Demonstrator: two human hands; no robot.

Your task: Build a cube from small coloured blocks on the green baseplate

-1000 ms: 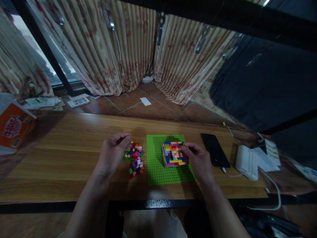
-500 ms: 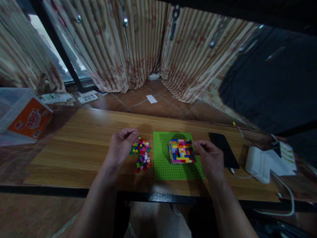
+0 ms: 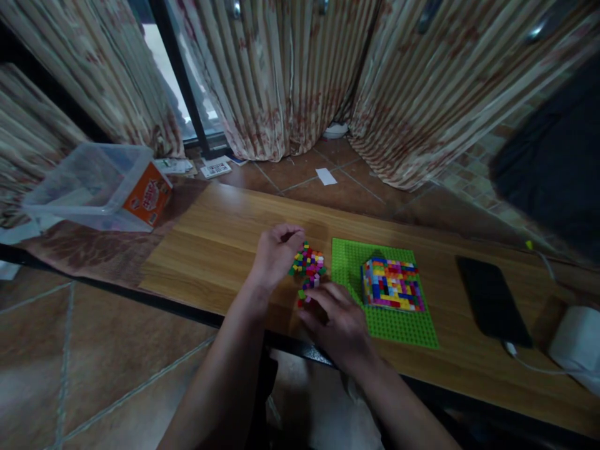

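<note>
Several small loose toy bricks (image 3: pixel 313 261) of many colours lie in a pile on the wooden table. At the pile's far left side, my left hand (image 3: pixel 277 253) is closed, thumb and fingers pressed together; whatever they hold is too small to make out. Over the near end of the pile is my right hand (image 3: pixel 340 322), its thumb and fingers apart around a few bricks, covering part of them. To the right, a block-shaped build of multicoloured bricks (image 3: pixel 392 284) stands on a green studded baseplate (image 3: pixel 349 253), with neither hand on it.
A black tablet or phone (image 3: pixel 492 300) with a white cable lies right of the baseplate, and a white device (image 3: pixel 579 344) stands beyond it. A clear plastic bin (image 3: pixel 94 187) with an orange label is at the far left. The table's dark front edge (image 3: pixel 300 347) runs beneath my forearms.
My right hand has left the brick build and moved left to the loose bricks, its fingers opening. My left hand stays by the pile. The view has turned left.
</note>
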